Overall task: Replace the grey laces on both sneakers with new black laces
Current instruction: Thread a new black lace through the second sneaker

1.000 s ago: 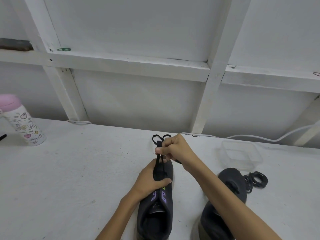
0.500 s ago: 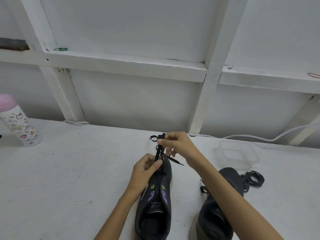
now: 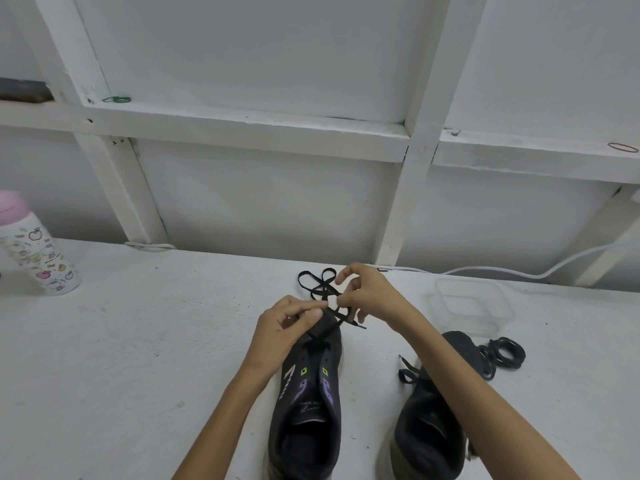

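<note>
Sneaker (image 3: 311,403): dark matt cloth. Black lace (image 3: 320,289): flat woven cloth. Desk (image 3: 138,341): white, rough, matt. Container (image 3: 471,306) right of sneaker: clear plastic.

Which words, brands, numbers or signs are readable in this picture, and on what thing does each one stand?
No text can be read.
The insole print in the left sneaker: two lines, too blurred.
The white marks on its side: perhaps letters, unreadable.
The bottle: apple drawings; any words are too small.
</note>
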